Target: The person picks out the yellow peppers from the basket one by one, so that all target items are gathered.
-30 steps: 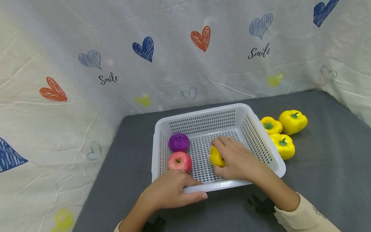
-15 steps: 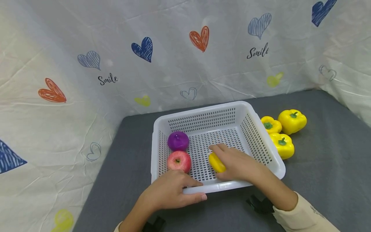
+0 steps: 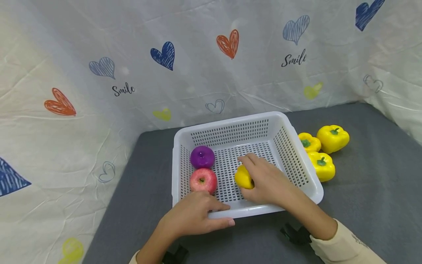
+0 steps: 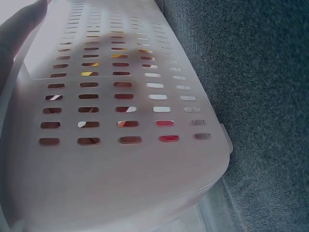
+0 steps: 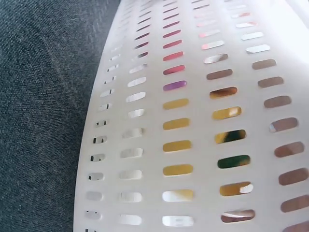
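Observation:
In the head view my left hand grips the near rim of a white perforated plastic basket, with the thumb outside and fingers inside. My right hand reaches over the near right part of the rim and holds a yellow bell pepper inside the basket. Its green stem shows through the basket's slots in the right wrist view. A red apple lies on the left side of the basket, just beyond the left hand. Behind the apple sits a round purple onion.
Three yellow bell peppers stand close to the basket's right side; the largest bell pepper is farthest back. A dark grey cloth covers the table. A white curtain printed with hearts hangs behind it.
The basket has slid slightly away from me, along with the apple and onion. The pepper in my right hand dipped and turned, then rose back and shifted a little left.

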`<state>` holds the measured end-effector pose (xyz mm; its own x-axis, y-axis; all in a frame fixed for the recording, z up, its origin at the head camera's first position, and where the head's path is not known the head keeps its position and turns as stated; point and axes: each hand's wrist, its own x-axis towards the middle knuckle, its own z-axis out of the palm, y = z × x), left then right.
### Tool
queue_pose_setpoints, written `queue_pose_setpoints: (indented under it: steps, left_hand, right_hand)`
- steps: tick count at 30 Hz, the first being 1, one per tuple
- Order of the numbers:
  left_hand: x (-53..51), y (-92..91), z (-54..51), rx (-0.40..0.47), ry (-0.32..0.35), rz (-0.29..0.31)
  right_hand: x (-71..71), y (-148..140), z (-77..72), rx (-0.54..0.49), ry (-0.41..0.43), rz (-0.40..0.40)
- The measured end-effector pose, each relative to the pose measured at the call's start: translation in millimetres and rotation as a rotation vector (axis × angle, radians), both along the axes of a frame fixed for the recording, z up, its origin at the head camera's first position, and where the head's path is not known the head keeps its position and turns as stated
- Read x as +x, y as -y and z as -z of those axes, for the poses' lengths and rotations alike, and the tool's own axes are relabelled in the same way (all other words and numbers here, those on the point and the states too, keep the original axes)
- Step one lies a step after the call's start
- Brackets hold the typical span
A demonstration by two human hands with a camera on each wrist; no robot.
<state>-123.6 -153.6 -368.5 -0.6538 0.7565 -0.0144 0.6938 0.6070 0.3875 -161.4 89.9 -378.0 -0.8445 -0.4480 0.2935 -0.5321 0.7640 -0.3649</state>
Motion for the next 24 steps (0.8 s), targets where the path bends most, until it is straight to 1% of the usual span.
queue_pose_setpoints:
  steps: [4, 6, 8, 10, 12, 13, 16, 18, 19, 20, 21, 24]
  left_hand:
    - [-0.4, 0.3, 0.1, -0.012, 0.008, -0.008]
    - [-0.5, 0.5, 0.0, -0.016, 0.013, -0.011]
    - [-0.8, 0.7, -0.2, -0.016, 0.012, -0.014]
    - [-1.2, 1.0, -0.3, -0.014, 0.009, -0.014]
    - [-1.4, 1.2, -0.4, -0.01, 0.004, -0.013]
    - [-1.4, 1.3, -0.3, -0.007, 0.003, -0.012]
    - [-1.0, 1.4, 0.2, 0.001, 0.0, -0.001]
    - [-0.8, 1.3, 0.9, 0.008, 0.004, 0.008]
    - [-0.7, 1.2, 1.2, 0.012, 0.006, 0.012]
    - [-0.7, 1.1, 1.4, 0.015, 0.01, 0.016]
    - [-0.9, 1.0, 1.7, 0.02, 0.014, 0.019]
    - [-1.3, 0.8, 1.8, 0.024, 0.021, 0.02]
  right_hand:
    - [-0.6, 0.8, -3.6, -0.076, -0.009, 0.059]
    - [-1.3, 0.9, -4.0, -0.079, -0.016, 0.071]
    - [-2.6, 0.7, -3.1, -0.062, -0.023, 0.055]
    - [-3.9, 0.4, -2.0, -0.046, -0.033, 0.004]
    - [-4.7, -0.4, -0.5, -0.023, -0.008, -0.072]
    - [-4.7, -1.2, 0.3, -0.009, 0.018, -0.111]
    - [-3.9, -3.1, 2.3, 0.01, 0.148, -0.207]
    - [-2.9, -3.9, 3.8, 0.013, 0.208, -0.223]
    - [-2.6, -3.9, 4.0, 0.008, 0.215, -0.222]
    - [-2.2, -3.6, 4.0, 0.003, 0.21, -0.217]
    - [-1.9, -3.1, 4.1, 0.001, 0.186, -0.208]
    - [-1.2, -1.8, 4.1, -0.009, 0.079, -0.166]
